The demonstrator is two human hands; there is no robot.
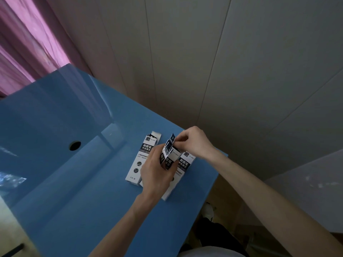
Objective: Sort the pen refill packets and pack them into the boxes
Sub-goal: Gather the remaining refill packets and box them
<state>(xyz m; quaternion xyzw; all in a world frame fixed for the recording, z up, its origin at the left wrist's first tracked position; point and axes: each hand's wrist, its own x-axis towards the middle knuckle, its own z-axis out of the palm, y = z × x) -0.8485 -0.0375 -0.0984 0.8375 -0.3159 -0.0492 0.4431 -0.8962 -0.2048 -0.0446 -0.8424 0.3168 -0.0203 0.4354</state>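
Three white-and-black refill boxes are counted here. One box (169, 156) is held up just above the surface, gripped round its body by the left hand (156, 171), while its top flap (172, 139) is pinched by the fingers (181, 140) of the right hand (194, 143). A second box (142, 158) is laid flat to the left with its far end open. A third box (182, 167) is laid flat on the right, partly hidden under the hands. Everything's sat near the right edge of the blue surface (83, 191), which has one round hole (75, 145). Pink curtain (27, 43) is seen behind.
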